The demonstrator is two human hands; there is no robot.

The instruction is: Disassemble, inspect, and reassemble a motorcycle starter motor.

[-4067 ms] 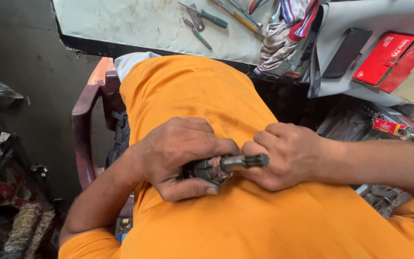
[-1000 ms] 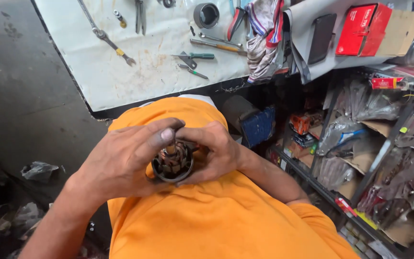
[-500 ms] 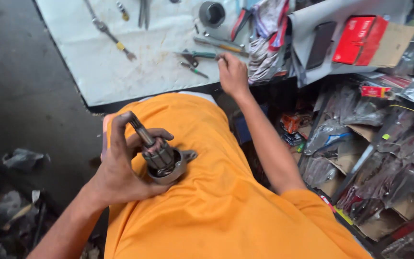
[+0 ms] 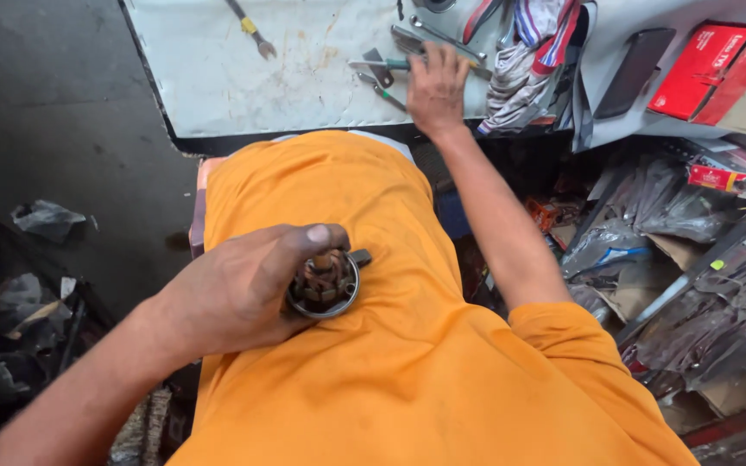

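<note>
My left hand (image 4: 243,289) grips a round, greasy metal motor part (image 4: 325,285) with copper windings, resting it on my orange-clad lap (image 4: 364,380). My right hand (image 4: 435,86) is stretched out to the white workbench (image 4: 218,78) and lies over a green-handled tool (image 4: 386,66) and pliers; whether the fingers have closed on any of them is hidden by the back of the hand.
On the bench lie a yellow-marked wrench (image 4: 250,28), more metal tools, a striped rag (image 4: 533,60), a dark phone (image 4: 634,59) and a red box (image 4: 708,62). Shelves of plastic-bagged parts (image 4: 692,259) fill the right side. Debris covers the dark floor (image 4: 36,224) at left.
My right hand left the motor part and reached up to the tools on the bench. My left hand now holds the part alone, tipped with its windings facing up.
</note>
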